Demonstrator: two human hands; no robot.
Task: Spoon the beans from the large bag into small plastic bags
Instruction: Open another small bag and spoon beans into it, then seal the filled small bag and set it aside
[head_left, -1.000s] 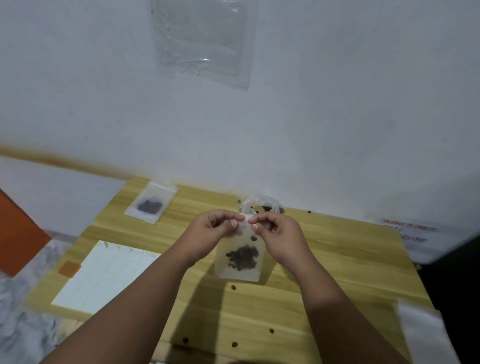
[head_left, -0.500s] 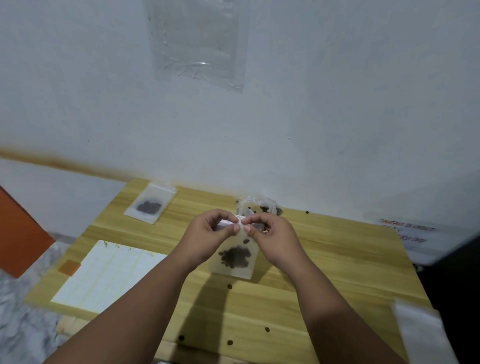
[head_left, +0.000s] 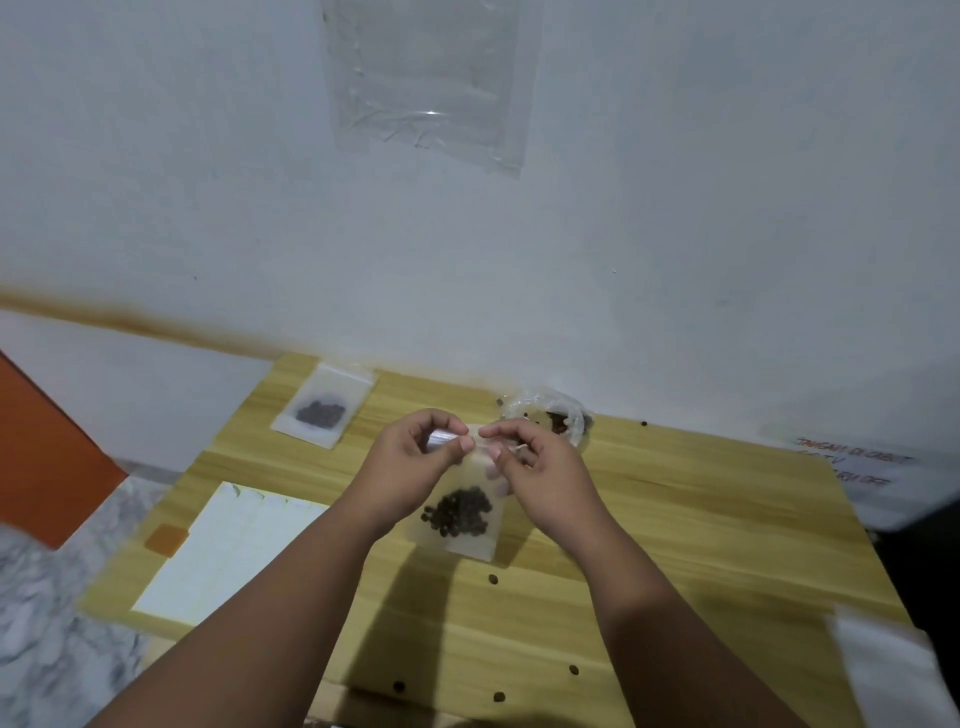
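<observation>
A small clear plastic bag (head_left: 465, 525) with a clump of dark beans in its lower half hangs over the wooden table (head_left: 701, 530). My left hand (head_left: 415, 462) and my right hand (head_left: 535, 462) pinch its top edge between thumb and fingers, fingertips almost touching. Behind my right hand lies the large crumpled clear bag (head_left: 550, 415) with dark beans inside, partly hidden. A second small bag with beans (head_left: 324, 410) lies flat at the table's back left. No spoon is visible.
A white sheet of labels (head_left: 228, 551) lies at the table's left front. Loose beans (head_left: 492, 578) dot the table near the front edge. A clear plastic sheet (head_left: 426, 78) hangs on the wall. White paper (head_left: 883, 670) sits at the right front corner.
Both hands stayed pinched on the small bag's top edge, shifting slightly together; the bag still hangs below them. The camera view drifted a little.
</observation>
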